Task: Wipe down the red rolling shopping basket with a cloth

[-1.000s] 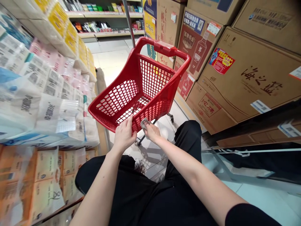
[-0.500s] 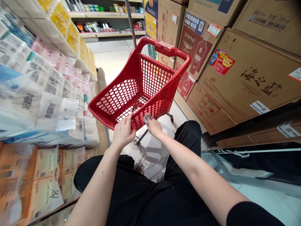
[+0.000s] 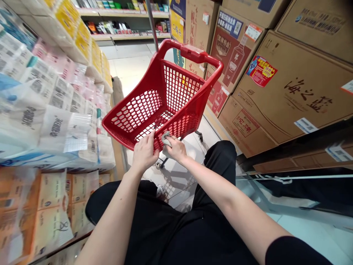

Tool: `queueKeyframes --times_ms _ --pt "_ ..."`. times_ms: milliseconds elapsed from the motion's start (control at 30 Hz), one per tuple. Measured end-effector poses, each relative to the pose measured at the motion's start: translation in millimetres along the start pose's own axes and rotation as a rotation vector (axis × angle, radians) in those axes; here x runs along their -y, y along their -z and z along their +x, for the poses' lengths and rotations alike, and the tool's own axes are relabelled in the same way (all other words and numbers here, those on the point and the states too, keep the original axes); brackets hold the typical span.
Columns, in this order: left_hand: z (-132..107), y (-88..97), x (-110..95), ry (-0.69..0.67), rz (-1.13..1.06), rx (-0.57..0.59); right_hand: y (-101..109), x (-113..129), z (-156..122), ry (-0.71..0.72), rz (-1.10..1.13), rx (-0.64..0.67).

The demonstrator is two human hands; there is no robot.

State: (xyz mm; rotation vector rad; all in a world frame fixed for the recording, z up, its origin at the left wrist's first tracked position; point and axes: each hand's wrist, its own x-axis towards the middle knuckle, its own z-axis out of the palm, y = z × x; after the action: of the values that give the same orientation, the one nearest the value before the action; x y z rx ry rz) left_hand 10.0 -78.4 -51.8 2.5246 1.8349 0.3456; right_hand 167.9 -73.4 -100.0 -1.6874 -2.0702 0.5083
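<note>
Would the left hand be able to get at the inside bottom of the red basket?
Probably yes. The left hand rests on the near rim of the basket, which is open on top and looks empty; the right hand presses a cloth against its outside.
</note>
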Motion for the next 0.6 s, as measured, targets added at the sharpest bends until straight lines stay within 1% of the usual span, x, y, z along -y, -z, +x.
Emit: queueKeyframes --times_ms 133,200,267,333,467,600 --pt "1 0.8 2 -0.009 -0.015 0.004 -3 -1 -9 -0.046 -0.07 0.144" --pt "1 1.7 2 -0.019 -0.028 0.009 -4 -1 -16 -0.06 -0.07 0.125" --pt "1 2.5 1 -0.026 -0.04 0.007 -4 4 -20 -0.023 -0.05 0.052" --pt "0 3.2 1 -0.024 -0.047 0.004 -3 13 -19 0.024 -0.046 0.019" --pt "-1 4.0 2 -0.017 -0.044 0.011 2 27 -5 0.029 -0.089 0.05" --pt "-2 4.1 4 -0.027 -0.054 0.001 9 22 0 0.017 -0.089 0.059"
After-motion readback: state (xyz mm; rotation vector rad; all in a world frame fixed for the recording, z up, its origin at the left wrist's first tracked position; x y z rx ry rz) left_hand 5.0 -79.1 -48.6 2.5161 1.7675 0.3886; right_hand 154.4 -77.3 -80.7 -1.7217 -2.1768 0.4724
